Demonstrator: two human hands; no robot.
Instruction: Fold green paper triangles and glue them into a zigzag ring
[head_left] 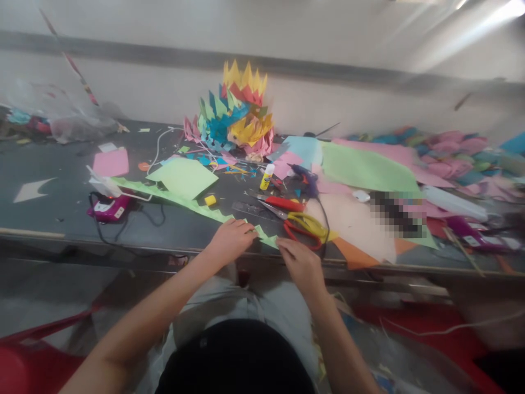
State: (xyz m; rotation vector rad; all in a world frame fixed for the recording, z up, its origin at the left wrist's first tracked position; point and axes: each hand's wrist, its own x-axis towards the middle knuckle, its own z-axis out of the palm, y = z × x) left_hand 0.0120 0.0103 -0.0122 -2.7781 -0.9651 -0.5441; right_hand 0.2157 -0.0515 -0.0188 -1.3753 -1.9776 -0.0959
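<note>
Black clothing [233, 361] filled the bottom middle of the view, with pale trousers [197, 312] beyond it. Past these, both hands were at the front edge of the dark bench [53, 210], on a long green strip [213, 213] with a zigzag edge. The left hand [233, 238] gripped the strip a little short of its right end, fingers bent over it; the right hand [302, 265] pinched that end between thumb and fingers. From there the strip ran leftward across the bench, passing in front of light green sheets [184, 178] and a small yellow piece [210, 201], toward a magenta box [110, 209]. Red-handled scissors [301, 232] and a yellow-handled pair [307, 223] lay near the right hand. A yellow glue stick [267, 178] was farther back, before a stack of spiky coloured paper [238, 115]. Large paper sheets [365, 167] covered the bench to the right.
</note>
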